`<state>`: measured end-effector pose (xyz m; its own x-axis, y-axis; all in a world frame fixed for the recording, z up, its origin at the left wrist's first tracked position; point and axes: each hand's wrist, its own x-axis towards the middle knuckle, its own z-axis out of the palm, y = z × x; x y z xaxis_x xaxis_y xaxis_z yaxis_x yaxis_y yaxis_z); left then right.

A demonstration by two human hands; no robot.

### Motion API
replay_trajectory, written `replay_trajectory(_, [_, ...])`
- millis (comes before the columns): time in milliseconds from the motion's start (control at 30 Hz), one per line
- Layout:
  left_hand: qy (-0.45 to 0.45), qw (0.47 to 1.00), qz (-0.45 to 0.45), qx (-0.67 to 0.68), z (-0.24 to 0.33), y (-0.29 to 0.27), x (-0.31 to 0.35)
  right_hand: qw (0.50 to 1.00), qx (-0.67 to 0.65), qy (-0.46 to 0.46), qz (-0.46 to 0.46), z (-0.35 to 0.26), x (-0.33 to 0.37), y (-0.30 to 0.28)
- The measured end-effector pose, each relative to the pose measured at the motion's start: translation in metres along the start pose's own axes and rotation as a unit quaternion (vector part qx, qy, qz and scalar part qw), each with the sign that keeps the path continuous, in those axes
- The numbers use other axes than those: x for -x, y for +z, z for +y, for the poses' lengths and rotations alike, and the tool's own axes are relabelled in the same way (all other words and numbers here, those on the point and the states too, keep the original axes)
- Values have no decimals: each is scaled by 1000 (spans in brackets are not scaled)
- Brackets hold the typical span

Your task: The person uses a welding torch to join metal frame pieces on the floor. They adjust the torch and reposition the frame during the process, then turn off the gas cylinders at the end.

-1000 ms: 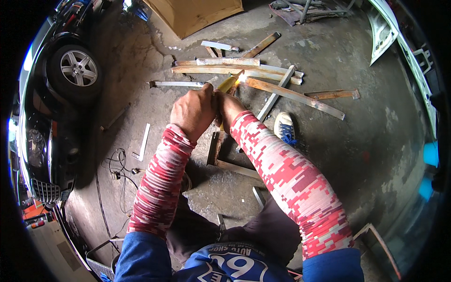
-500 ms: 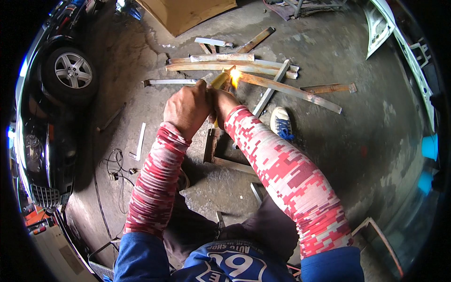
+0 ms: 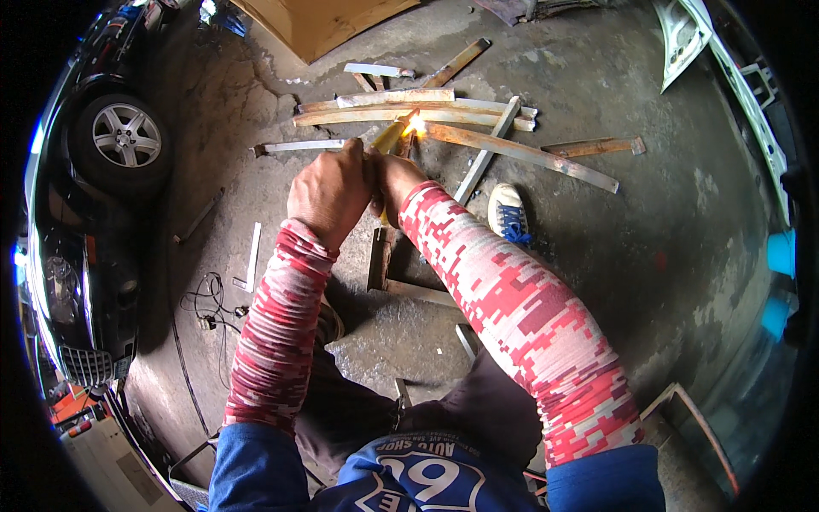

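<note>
Both my hands are closed together on a yellow power tool (image 3: pixel 390 136) that looks like an angle grinder, mostly hidden by them. My left hand (image 3: pixel 327 189) makes a fist around it, knuckles up. Beside it my right hand (image 3: pixel 396 177) wraps the tool, its fingers largely out of sight. Bright orange sparks (image 3: pixel 417 126) glow at the tool's far end, by the near end of a rusty metal bar (image 3: pixel 520 154). Beneath the hands stands a rusty angle-iron frame (image 3: pixel 378 260); where the tool meets metal is lost in the glare.
Several metal strips (image 3: pixel 375 119) lie beyond my hands, crossed by a grey square bar (image 3: pixel 488 152). My shoe (image 3: pixel 508 213) stands right of them. A black car (image 3: pixel 102 205) is on the left, with a cable (image 3: pixel 209 303) nearby. A cardboard sheet (image 3: pixel 320 24) lies at the back.
The sparks look smaller and dimmer than before. My hands and the tool have shifted slightly left in the picture, along with the whole scene. The grip is unchanged.
</note>
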<state>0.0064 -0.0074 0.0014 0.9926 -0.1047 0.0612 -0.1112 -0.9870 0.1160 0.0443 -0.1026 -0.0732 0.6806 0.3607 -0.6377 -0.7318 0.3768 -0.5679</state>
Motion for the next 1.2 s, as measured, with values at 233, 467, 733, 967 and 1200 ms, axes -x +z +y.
replay_trajectory(233, [5,1000,4,6,-2,1,0,1000,-17,20,14,-9,13,8])
replay_trajectory(467, [4,1000,3,2,-2,2,0,1000,18,12,8,-5,3,3])
replay_trajectory(733, [7,1000,11,2,-3,4,0,1000,-4,-10,-26,5,-8,-4])
replay_trajectory(967, [15,1000,12,2,-4,2,0,996,85,-3,-39,5,-10,-9])
replay_trajectory(1200, [41,999,-12,9,-7,-3,0,999,32,-22,-31,7,-10,-9])
